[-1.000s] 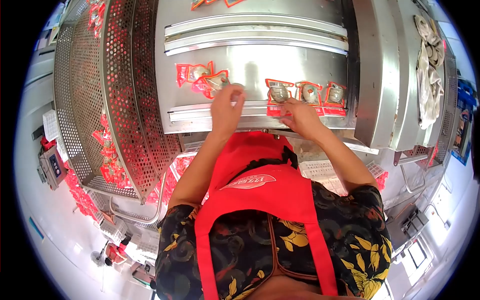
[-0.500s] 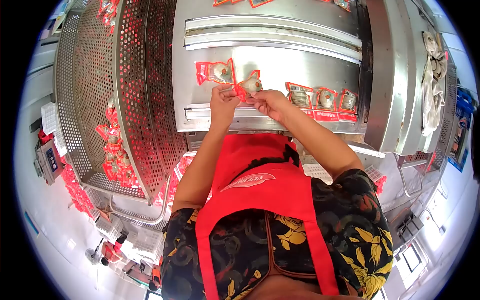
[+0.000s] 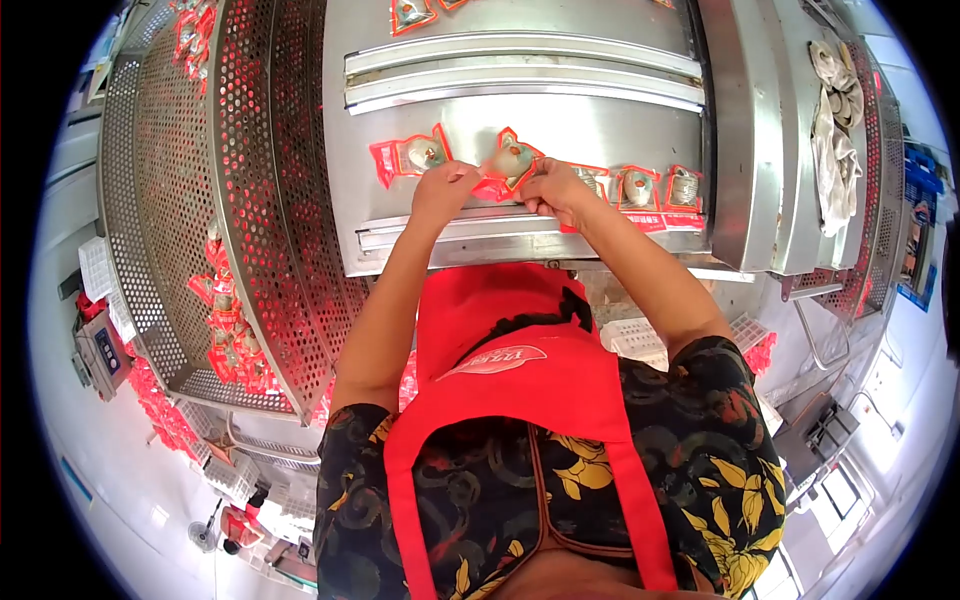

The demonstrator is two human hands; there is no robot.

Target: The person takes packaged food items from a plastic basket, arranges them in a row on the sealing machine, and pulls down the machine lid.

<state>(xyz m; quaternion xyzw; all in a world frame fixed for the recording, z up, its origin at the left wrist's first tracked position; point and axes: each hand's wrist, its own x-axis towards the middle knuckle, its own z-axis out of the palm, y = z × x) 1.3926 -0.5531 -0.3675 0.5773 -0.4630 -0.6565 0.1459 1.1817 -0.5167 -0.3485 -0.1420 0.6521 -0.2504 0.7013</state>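
Bench [image 3: 580, 130] of bare metal, spread beneath the left hand [image 3: 442, 195] and the right hand [image 3: 562, 190] and well beyond both. Perforated metal basket [image 3: 160, 200], left of the left hand and well apart from it, with red packets [image 3: 232, 330] heaped inside. Red apron [image 3: 510, 400] with a pale printed patch, on the body side of both hands, between the forearms. Broad metal casing [image 3: 745, 150], well to the right of the right hand. Pair of pale rails [image 3: 530, 72], running crosswise farther out than both hands. Crumpled pale cloth [image 3: 836, 150], farther right than the casing, well apart from the right hand.

Row of three packets [image 3: 638, 190], just right of the right hand, with the nearest one partly hidden behind it. As for the left hand, thumb and fingers pinched close together on the red end of the middle packet [image 3: 514, 160]. As for the right, fingers curled in and nearly closed at the lower right edge of the same packet; fingertips partly hidden. Middle packet tilted, between the two hands and slightly beyond, touching both, clear with a red border and rounded contents. Similar left packet [image 3: 424, 153], flat on the bench just beyond the left hand.
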